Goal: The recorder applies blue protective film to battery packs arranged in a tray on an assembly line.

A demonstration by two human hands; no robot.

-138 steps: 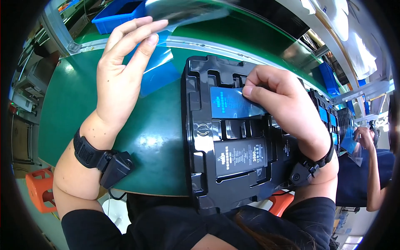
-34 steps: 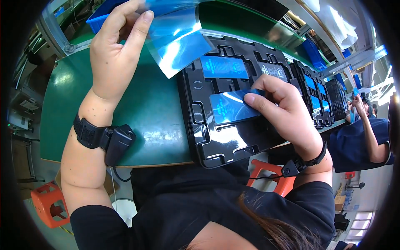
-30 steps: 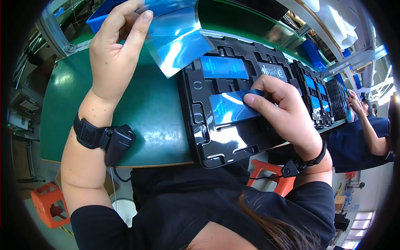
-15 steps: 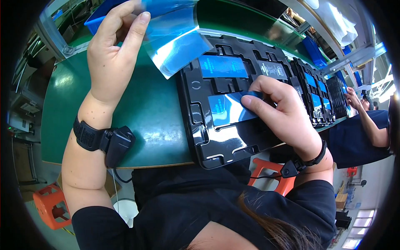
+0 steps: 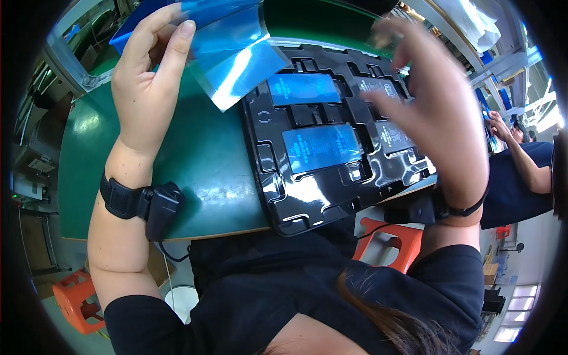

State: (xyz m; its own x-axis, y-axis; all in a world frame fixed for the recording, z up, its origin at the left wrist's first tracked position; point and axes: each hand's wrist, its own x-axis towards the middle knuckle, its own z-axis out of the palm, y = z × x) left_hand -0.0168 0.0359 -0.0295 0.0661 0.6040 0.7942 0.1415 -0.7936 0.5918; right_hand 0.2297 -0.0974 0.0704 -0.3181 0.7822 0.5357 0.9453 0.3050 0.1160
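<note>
My left hand [image 5: 145,89] is raised over the left of the green table, thumb and fingers pinching translucent blue film sheets [image 5: 236,68] that hang beside the tray. A black molded plastic tray [image 5: 269,171] lies to the right of it. In its left column sit two flat rectangular batteries covered in blue film, a far battery [image 5: 305,90] and a near battery [image 5: 322,148]. Dark grey batteries without blue film, such as this one [image 5: 393,136], lie in the right column. Above that column my right hand [image 5: 429,89] is blurred, its thumb and fingers apart and nothing visible in them.
A blue bin [image 5: 139,26] stands at the back left of the green table [image 5: 94,171]. Orange stools [image 5: 387,239] stand below the front edge. At the far right a co-worker's arm [image 5: 520,157] reaches in. Straps with black devices circle both my wrists.
My right hand has let go of the film on the near battery and moved up and away to the right. That film now lies flat. My left hand shifted slightly left with its sheets.
</note>
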